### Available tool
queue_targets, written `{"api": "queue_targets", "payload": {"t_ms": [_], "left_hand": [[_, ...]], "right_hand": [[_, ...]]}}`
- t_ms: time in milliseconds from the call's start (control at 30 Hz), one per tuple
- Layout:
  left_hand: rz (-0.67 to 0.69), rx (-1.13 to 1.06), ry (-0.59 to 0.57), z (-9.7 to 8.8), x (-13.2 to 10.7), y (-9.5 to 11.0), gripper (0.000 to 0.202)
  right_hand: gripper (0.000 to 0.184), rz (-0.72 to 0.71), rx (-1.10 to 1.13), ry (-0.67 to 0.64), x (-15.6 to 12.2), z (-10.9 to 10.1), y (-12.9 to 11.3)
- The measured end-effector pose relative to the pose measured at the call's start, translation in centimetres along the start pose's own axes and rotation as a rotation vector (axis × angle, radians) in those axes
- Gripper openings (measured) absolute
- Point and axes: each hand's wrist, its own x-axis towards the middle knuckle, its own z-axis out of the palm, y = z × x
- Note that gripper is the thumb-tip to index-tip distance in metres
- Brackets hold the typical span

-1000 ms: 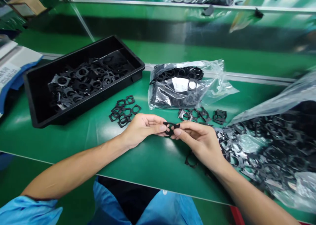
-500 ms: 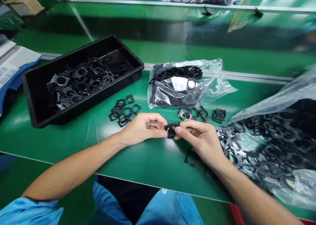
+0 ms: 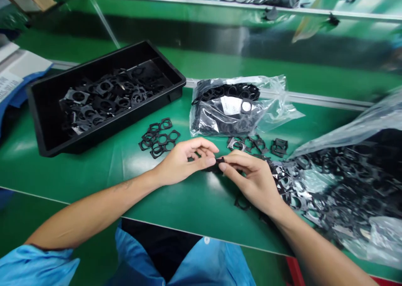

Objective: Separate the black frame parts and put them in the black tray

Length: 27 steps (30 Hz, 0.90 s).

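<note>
My left hand point(image 3: 185, 160) and my right hand point(image 3: 251, 177) meet over the green table point(image 3: 94, 168), both pinching one small black plastic frame part point(image 3: 216, 165) between thumb and fingers. The part is mostly hidden by the fingertips. A small heap of loose black ring frames point(image 3: 159, 137) lies just left of my left hand. Another loose black frame point(image 3: 241, 202) lies under my right wrist.
A black tray point(image 3: 47, 122) of black and silver parts stands at the left. A clear bag of black parts point(image 3: 232, 106) lies behind my hands, with a few loose parts point(image 3: 257, 144) before it. A big open bag point(image 3: 345, 177) spills parts at the right.
Both hands have sunk a little toward the table and the part has turned edge-on between the fingers. My left fingers have spread slightly.
</note>
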Motion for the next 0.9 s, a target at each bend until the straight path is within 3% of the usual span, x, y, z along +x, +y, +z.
{"api": "queue_targets", "payload": {"t_ms": [133, 333, 500, 733, 900], "left_hand": [[-0.056, 0.01, -0.123, 0.13, -0.19, 0.01, 0.035], [-0.015, 0.018, -0.04, 0.03, -0.12, 0.01, 0.024], [-0.049, -0.132, 0.104, 0.14, -0.05, -0.3, 0.033], [-0.024, -0.148, 0.048, 0.48, -0.09, -0.3, 0.035], [-0.033, -0.111, 0.09, 0.29, -0.08, -0.35, 0.036]], "right_hand": [[0.027, 0.054, 0.09, 0.046, -0.27, 0.29, -0.23], [0.032, 0.058, 0.135, 0.081, -0.38, 0.5, -0.47], [0.039, 0.068, 0.248, 0.045, -0.31, 0.56, -0.6], [0.035, 0.064, 0.178, 0.04, -0.2, 0.44, -0.41], [0.035, 0.095, 0.191, 0.026, -0.1, 0.23, -0.63]]}}
